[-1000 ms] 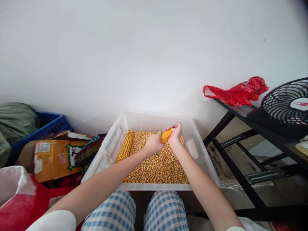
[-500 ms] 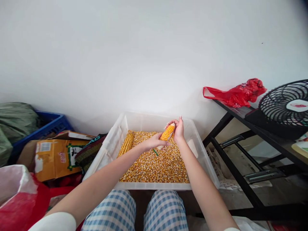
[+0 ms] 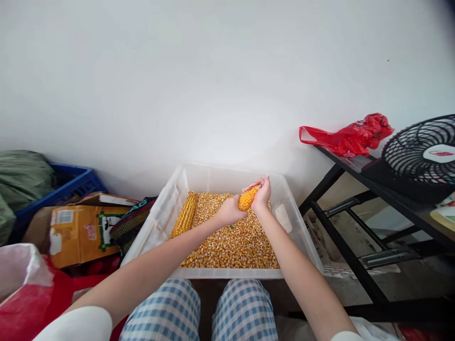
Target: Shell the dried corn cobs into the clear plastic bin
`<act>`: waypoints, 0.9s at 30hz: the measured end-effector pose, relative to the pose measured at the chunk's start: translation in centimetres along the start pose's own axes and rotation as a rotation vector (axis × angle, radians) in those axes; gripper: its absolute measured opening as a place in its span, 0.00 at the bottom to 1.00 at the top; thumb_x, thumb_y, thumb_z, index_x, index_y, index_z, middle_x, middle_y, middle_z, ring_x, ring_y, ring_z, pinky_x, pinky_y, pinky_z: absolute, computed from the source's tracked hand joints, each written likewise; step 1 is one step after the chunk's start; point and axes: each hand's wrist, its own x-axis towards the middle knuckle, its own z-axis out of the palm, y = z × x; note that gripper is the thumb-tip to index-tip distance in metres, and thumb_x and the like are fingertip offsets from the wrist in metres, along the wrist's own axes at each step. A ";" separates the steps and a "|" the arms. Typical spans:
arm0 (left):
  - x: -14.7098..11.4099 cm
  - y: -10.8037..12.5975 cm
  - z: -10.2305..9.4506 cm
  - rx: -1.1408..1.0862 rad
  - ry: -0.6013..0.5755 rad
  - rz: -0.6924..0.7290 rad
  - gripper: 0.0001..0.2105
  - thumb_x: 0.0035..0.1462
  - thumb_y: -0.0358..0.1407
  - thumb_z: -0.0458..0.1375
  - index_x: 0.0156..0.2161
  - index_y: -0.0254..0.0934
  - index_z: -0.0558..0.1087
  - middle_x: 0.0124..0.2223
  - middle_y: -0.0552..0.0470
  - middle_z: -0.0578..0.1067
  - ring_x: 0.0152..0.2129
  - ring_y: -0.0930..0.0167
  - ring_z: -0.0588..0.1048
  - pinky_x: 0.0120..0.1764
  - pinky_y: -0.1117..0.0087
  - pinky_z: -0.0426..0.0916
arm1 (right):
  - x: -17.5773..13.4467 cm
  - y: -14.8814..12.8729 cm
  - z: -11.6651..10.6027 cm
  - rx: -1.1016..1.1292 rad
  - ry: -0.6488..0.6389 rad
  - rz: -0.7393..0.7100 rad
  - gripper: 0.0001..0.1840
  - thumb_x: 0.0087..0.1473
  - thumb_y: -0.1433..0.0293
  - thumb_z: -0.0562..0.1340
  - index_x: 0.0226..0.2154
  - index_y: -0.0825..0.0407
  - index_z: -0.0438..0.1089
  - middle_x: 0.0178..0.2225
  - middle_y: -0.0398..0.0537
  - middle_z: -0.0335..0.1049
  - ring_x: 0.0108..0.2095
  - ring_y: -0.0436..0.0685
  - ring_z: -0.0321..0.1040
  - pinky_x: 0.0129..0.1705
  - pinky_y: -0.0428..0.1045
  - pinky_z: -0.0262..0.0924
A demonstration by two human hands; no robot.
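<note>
Between my two hands is a yellow corn cob [image 3: 248,199], held above a bin of loose kernels. My left hand [image 3: 231,211] is closed on the near left end of the cob, its fingertips partly hidden. Around the far right side, my right hand [image 3: 262,193] grips the same cob. Below them, loose corn kernels [image 3: 231,248] fill the bottom of a clear plastic bin [image 3: 227,273]. More whole cobs [image 3: 185,214] lie along the bin's left side. A small green piece [image 3: 231,227] rests on the kernels beneath my left hand, partly covered.
To the right, a black table [image 3: 350,166] carries a red plastic bag [image 3: 350,137] and a black fan [image 3: 423,151]. At the left are a cardboard box [image 3: 80,239], a mesh bag [image 3: 130,227], a blue crate [image 3: 80,182] and a red-and-white bag [image 3: 31,293]. A white wall rises behind.
The cob has turned in my hands, so more of its rounded kernel face shows. My left hand has shifted slightly right and covers more of the green piece.
</note>
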 end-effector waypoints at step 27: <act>-0.3 -0.4 -0.7 0.304 -0.020 0.004 0.15 0.41 0.36 0.55 0.38 0.37 0.63 0.31 0.49 0.72 0.29 0.65 0.72 0.30 0.71 0.61 | 1.2 -0.6 -1.0 0.036 0.032 0.224 0.24 0.51 0.54 0.45 0.14 0.51 0.55 0.06 0.36 0.48 0.10 0.49 0.54 0.20 0.49 0.59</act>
